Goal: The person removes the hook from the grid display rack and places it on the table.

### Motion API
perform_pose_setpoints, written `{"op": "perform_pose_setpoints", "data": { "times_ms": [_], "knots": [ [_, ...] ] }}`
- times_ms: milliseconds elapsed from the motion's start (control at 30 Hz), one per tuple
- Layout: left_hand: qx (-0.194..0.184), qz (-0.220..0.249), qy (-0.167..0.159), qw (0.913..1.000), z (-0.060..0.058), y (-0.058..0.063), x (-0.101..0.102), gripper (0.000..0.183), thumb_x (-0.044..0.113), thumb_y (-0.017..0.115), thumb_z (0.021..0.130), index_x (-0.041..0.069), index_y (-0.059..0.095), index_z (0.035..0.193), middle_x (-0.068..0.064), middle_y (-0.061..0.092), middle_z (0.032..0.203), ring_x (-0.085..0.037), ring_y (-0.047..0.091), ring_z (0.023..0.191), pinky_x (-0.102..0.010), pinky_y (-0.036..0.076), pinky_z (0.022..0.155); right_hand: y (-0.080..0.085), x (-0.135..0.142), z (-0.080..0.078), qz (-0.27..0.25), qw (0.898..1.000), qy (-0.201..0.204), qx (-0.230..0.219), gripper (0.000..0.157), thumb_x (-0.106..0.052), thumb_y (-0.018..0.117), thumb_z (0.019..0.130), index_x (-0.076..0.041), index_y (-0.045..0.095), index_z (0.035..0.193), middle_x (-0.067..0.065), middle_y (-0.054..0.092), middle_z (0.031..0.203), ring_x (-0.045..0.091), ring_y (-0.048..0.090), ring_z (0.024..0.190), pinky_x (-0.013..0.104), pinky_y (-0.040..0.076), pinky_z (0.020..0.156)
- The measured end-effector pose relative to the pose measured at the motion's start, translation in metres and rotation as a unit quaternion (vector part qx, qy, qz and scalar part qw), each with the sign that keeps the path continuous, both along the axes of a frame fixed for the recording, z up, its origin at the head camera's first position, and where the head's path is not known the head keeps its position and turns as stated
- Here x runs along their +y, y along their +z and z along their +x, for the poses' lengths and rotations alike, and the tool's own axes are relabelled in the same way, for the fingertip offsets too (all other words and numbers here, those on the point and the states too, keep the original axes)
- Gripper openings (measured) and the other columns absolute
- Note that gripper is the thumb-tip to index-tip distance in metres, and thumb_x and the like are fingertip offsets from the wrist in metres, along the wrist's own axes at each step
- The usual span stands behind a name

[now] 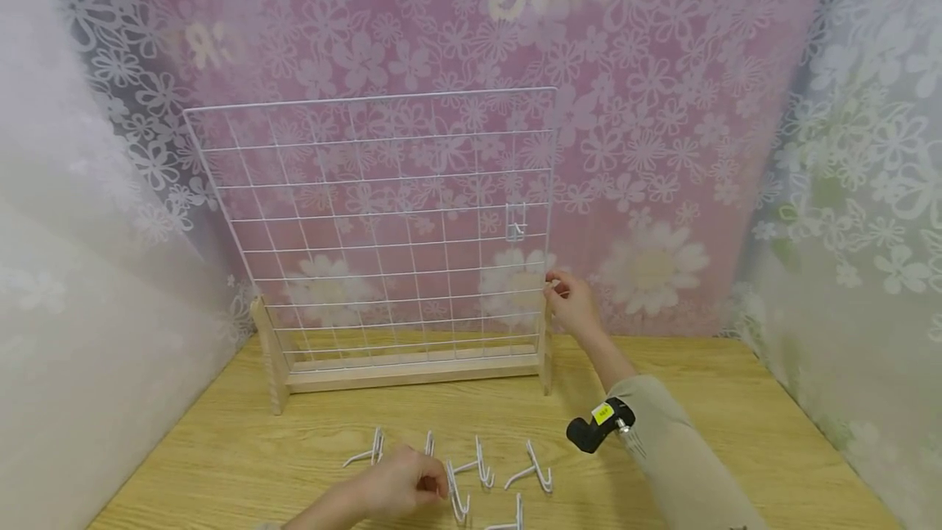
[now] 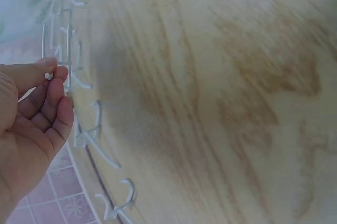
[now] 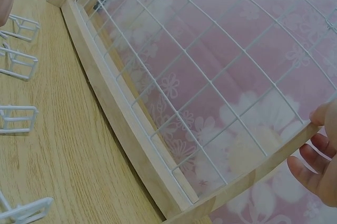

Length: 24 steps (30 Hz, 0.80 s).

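My left hand (image 1: 401, 481) is low over the tabletop, its thumb and forefinger pinching the end of a white wire hook (image 1: 458, 497). In the left wrist view the rounded tip of that hook (image 2: 48, 75) pokes out between the fingertips. Behind it stands a white wire grid panel (image 1: 401, 178), set upright in a wooden stand (image 1: 412, 375). At the top of the stand's right post (image 3: 239, 182), my right hand (image 1: 576, 305) holds the edge between thumb and fingers. Another white hook (image 1: 515, 227) hangs on the grid near its right side.
Several more white hooks lie loose on the wooden table (image 1: 662, 399) in front of the stand, among them one at the left (image 1: 377, 446) and one at the right (image 1: 540, 473). A pink flowered curtain (image 1: 648, 145) hangs behind the grid.
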<state>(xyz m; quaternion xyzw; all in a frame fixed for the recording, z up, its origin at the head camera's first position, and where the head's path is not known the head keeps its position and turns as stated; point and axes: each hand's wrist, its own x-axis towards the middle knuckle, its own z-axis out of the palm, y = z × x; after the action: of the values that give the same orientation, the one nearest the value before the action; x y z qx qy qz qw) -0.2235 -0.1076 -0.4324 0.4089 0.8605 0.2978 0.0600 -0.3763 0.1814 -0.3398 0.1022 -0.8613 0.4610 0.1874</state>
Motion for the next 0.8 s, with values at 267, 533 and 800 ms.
{"op": "perform_pose_setpoints", "data": {
  "times_ms": [267, 533, 800],
  "knots": [
    [-0.051, -0.025, -0.001, 0.9984, 0.002, -0.009, 0.002, 0.011, 0.001, 0.064, 0.082, 0.011, 0.064, 0.086, 0.017, 0.053, 0.069, 0.006, 0.047, 0.062, -0.015, 0.044, 0.056, 0.002, -0.001, 0.002, 0.000, 1.000, -0.002, -0.007, 0.022, -0.010, 0.053, 0.093, -0.002, 0.058, 0.113, 0.017, 0.057, 0.090, 0.031, 0.056, 0.086, 0.038, 0.048, 0.069],
    [-0.072, -0.017, 0.003, 0.9973, 0.003, -0.014, 0.000, 0.011, 0.003, 0.064, 0.084, 0.011, 0.066, 0.091, 0.015, 0.056, 0.071, 0.005, 0.049, 0.063, -0.015, 0.045, 0.058, 0.001, -0.002, 0.000, -0.008, 1.000, -0.001, -0.008, 0.021, -0.009, 0.053, 0.094, -0.002, 0.058, 0.113, 0.017, 0.056, 0.089, 0.031, 0.055, 0.086, 0.037, 0.046, 0.068],
    [-0.018, -0.041, -0.009, 0.9989, 0.002, -0.015, 0.001, 0.011, 0.004, 0.067, 0.082, 0.012, 0.067, 0.088, 0.017, 0.057, 0.072, 0.007, 0.049, 0.065, -0.013, 0.045, 0.059, 0.001, -0.001, 0.000, 0.000, 1.000, -0.001, -0.006, 0.022, -0.010, 0.053, 0.093, -0.002, 0.058, 0.113, 0.017, 0.056, 0.090, 0.031, 0.055, 0.086, 0.038, 0.047, 0.068]
  ]
}}
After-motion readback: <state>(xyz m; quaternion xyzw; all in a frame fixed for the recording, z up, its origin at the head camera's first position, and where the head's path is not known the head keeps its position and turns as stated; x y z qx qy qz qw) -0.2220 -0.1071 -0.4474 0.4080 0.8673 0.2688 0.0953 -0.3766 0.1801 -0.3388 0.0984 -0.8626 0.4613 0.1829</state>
